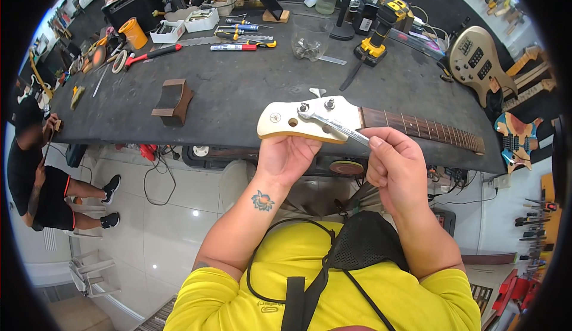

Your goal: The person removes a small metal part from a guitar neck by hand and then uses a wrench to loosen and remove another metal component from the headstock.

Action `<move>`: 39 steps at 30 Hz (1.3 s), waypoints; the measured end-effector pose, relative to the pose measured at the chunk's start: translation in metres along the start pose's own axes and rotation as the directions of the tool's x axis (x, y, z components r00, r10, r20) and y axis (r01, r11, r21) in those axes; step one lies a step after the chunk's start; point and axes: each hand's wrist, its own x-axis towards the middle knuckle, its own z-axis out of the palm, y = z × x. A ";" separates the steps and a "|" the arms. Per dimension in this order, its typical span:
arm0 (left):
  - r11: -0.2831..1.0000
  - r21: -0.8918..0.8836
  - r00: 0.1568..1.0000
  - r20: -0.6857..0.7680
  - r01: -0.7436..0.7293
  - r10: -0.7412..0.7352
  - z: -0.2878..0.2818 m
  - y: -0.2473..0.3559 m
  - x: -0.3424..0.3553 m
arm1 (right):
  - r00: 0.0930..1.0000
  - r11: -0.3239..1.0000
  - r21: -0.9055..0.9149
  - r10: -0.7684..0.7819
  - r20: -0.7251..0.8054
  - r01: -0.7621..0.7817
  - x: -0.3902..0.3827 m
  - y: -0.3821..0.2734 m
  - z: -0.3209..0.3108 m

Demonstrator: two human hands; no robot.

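Observation:
My left hand (289,158) grips the white headstock (277,125) of a bass-style guitar neck from underneath. The fretted fingerboard (429,127) extends right along the bench's front edge. My right hand (390,161) holds a silver wrench (336,124), fingers curled round its near end. The wrench's far end sits at the left of two metal posts on the headstock, beside open peg holes. A small metal tuner part (317,92) lies just behind the headstock.
On the dark bench (220,87) are a curved wooden block (173,102), a drill (375,39), tools (238,33) and a clear container (310,39). Guitar bodies (476,63) stand at the right. A person (30,182) is at the far left. Cables hang below.

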 end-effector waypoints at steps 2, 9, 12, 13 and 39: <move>0.988 -0.153 0.985 0.167 -0.022 0.048 -0.008 0.001 -0.002 | 1.000 1.000 -0.016 -0.007 0.022 0.007 0.001 -0.001 0.003; 0.997 -0.083 0.957 0.290 0.007 0.017 -0.024 0.006 0.013 | 0.996 0.994 -0.104 -0.021 0.091 0.031 -0.008 0.006 0.003; 0.999 -0.003 0.974 0.224 0.043 -0.042 -0.014 0.011 0.014 | 0.991 0.964 -0.246 -0.080 0.107 0.105 -0.011 0.011 0.008; 0.999 -0.002 0.974 0.221 0.044 -0.042 -0.008 0.012 0.013 | 0.990 0.952 -0.280 -0.103 0.101 0.128 -0.012 0.014 0.008; 0.999 0.033 0.978 0.209 -0.020 0.012 -0.019 0.007 0.029 | 0.969 0.778 -0.615 -0.230 -0.086 0.130 0.136 -0.068 -0.169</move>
